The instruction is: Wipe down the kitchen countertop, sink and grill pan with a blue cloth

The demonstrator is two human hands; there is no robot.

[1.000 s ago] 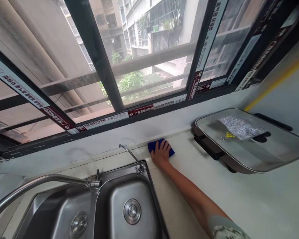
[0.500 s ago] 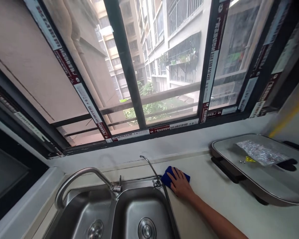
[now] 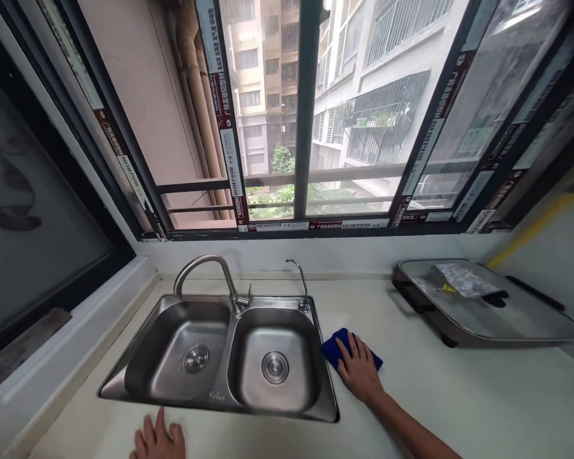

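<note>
My right hand (image 3: 361,373) presses a folded blue cloth (image 3: 333,345) onto the pale countertop, just beyond the right rim of the sink. Its fingers lie over the cloth and hold it. Below the sink's front edge, my left hand (image 3: 159,441) is partly in view at the bottom of the picture, fingers spread and nothing in them. The double-bowl steel sink (image 3: 220,403) has a drain in each bowl. A large curved faucet (image 3: 205,258) rises behind the left bowl, and a slim small tap (image 3: 302,280) stands at the back right corner.
An electric pan with a glass lid (image 3: 511,315) sits at the back right, a crumpled clear wrapper (image 3: 466,280) on top. Behind the counter runs a dark-framed window (image 3: 302,127). A white ledge (image 3: 93,331) borders the counter at left.
My right hand and the cloth have moved toward me along the sink's right side, away from the small tap. My left hand has come into view. The camera view has turned.
</note>
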